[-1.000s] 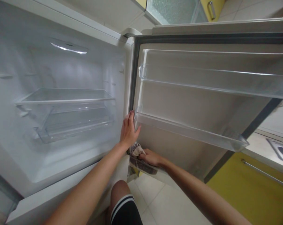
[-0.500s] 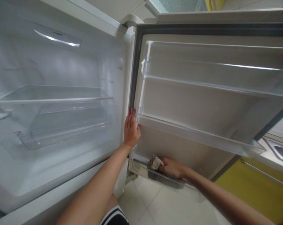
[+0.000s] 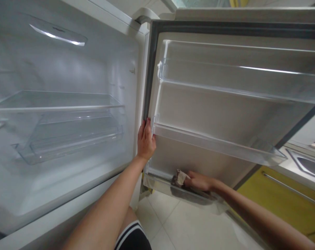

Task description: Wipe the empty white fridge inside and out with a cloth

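My left hand (image 3: 146, 139) lies against the hinge-side edge of the fridge door (image 3: 204, 111), over its dark rubber seal (image 3: 154, 55). Its fingers point upward, stretched out, with the thumb beside the end of the middle door shelf (image 3: 215, 144). Low down, my right hand (image 3: 200, 181) is closed on a crumpled greyish-white cloth (image 3: 181, 177). The cloth is inside the clear bottom door bin (image 3: 157, 185), and part of it is hidden by the fingers and the bin's front wall.
The open fridge compartment (image 3: 69, 187) on the left has a glass shelf (image 3: 63, 100) with a clear tray (image 3: 76, 139) beneath it. A clear upper bin (image 3: 225, 73) spans the door. To the right are a yellow cabinet (image 3: 285, 198) and a sink (image 3: 311, 166). Pale floor tiles (image 3: 170, 215) lie below.
My right hand has slid a little to the right along the bottom door bin with the cloth. My left hand stays at the door edge. The view has shifted slightly.
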The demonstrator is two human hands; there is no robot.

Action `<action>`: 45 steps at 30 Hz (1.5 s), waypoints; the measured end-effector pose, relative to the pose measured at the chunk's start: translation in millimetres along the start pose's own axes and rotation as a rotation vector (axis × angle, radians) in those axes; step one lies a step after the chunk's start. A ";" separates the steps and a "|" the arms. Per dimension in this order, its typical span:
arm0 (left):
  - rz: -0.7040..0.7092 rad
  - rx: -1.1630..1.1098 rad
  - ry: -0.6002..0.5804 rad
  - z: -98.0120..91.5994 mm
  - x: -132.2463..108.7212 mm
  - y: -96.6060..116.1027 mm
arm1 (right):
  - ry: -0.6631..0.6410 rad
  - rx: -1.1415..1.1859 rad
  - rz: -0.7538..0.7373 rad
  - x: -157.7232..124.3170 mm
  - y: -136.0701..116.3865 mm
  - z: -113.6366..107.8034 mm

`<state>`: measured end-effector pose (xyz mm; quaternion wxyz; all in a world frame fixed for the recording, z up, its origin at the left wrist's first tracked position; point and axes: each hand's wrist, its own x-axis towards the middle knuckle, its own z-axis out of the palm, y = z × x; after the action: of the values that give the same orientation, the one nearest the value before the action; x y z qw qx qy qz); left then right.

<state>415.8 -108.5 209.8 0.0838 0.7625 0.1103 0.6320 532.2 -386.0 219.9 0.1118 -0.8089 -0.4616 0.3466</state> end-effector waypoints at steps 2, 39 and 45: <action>0.014 0.008 0.027 0.7 -0.3 -0.1 | 0.186 -0.115 -0.052 -26.5 0.1 -5.4; 0.057 0.024 0.070 -4.3 -0.7 3.4 | 0.260 -0.515 -0.130 33.2 -93.7 69.9; 0.057 0.006 0.049 -3.0 -0.1 -0.4 | 0.462 -0.645 -0.191 3.0 -63.0 86.2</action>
<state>412.7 -108.2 210.2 0.0605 0.7501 0.0924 0.6521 433.8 -360.9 186.7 -0.0152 -0.8126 -0.5823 -0.0185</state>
